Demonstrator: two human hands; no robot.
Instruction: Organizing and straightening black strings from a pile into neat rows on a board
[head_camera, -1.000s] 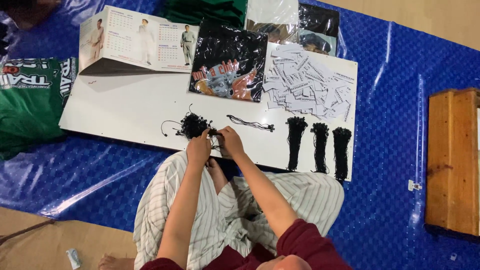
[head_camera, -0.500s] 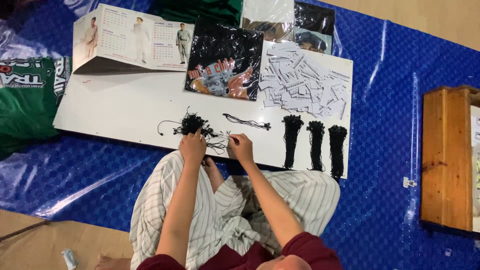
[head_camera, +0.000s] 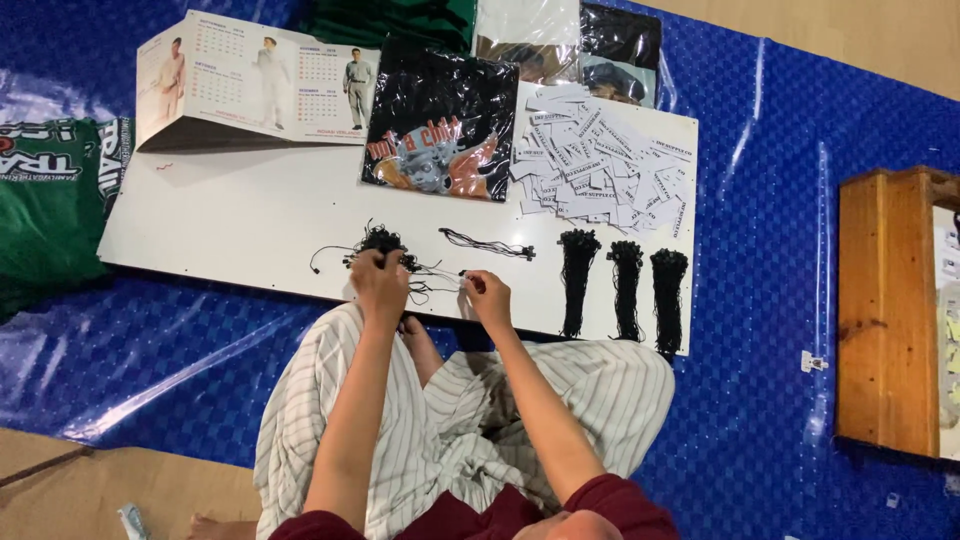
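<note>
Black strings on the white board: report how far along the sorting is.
Done: three tidy bundles lie side by side at the right, one small bunch mid-board. In hand: left hand and right hand pull strands from the tangled pile. Left: that pile and the paper tags, loose.

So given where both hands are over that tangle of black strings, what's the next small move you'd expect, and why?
Probably drawing one string free. The left hand rests on the loose tangle of black strings, while the right hand pinches what looks like a strand stretched between them. Three neat bundles and one laid-out group of strings already lie on the white board.
</note>
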